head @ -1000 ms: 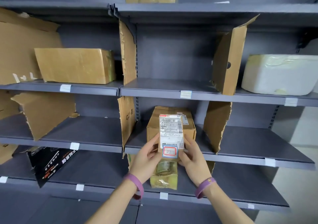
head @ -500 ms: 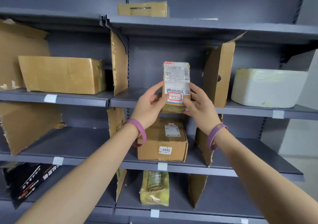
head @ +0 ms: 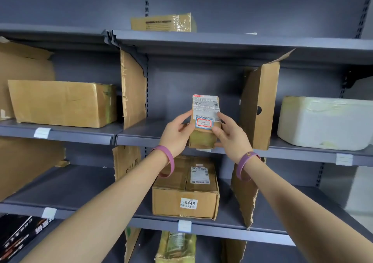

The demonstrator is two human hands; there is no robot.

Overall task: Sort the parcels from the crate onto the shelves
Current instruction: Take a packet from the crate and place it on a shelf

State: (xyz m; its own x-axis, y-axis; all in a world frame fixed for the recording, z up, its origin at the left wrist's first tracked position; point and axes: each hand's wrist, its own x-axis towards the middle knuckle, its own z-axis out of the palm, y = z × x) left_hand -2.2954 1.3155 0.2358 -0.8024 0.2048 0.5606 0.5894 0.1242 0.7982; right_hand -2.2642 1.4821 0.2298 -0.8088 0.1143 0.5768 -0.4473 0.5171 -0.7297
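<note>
- One risk, judged — the narrow upright parcel (head: 204, 109) could topple off the middle shelf (head: 139, 133) lip if released before it sits flat.
- Grip: left hand (head: 177, 135) and right hand (head: 232, 137), fingers curled, pinch its sides at frame centre.
- Parcel base level with that lip, contact unclear — cardboard dividers (head: 260, 109) flank the bay behind.

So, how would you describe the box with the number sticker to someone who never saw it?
Find the grey shelving, middle bay, between the torn cardboard dividers. One shelf below the held parcel sits a brown cardboard box. Only it bears a white front sticker reading 0448.
</note>
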